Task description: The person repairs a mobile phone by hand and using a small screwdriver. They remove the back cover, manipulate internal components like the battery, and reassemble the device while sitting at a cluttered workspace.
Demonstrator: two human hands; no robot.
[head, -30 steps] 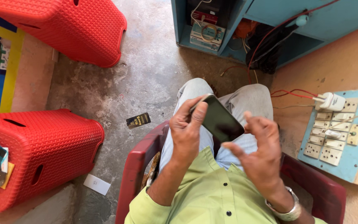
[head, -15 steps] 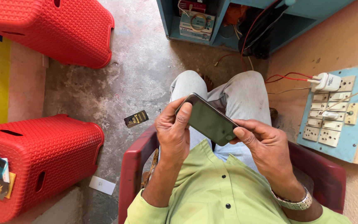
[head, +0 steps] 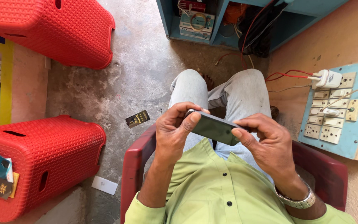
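I sit in a dark red plastic chair (head: 134, 166) and hold a dark smartphone (head: 214, 127) over my lap with both hands. My left hand (head: 175, 130) grips its left end, thumb laid over the top edge. My right hand (head: 266, 141) grips the right end, thumb pressed against the near edge. The phone lies nearly flat, its screen dark. A metal watch (head: 297, 200) is on my right wrist. I wear a light green shirt and grey trousers.
Two red plastic stools (head: 42, 157) (head: 59, 29) stand on the concrete floor at left. A small dark packet (head: 137, 118) and a white card (head: 104, 185) lie on the floor. A blue switchboard (head: 336, 112) with a white charger (head: 327, 79) hangs on the right wall. A blue shelf (head: 212, 25) holds boxes and cables.
The phone has tipped from a raised, angled position to nearly flat and lower over my lap. My right hand closed onto its right end. The view shifted slightly downward.
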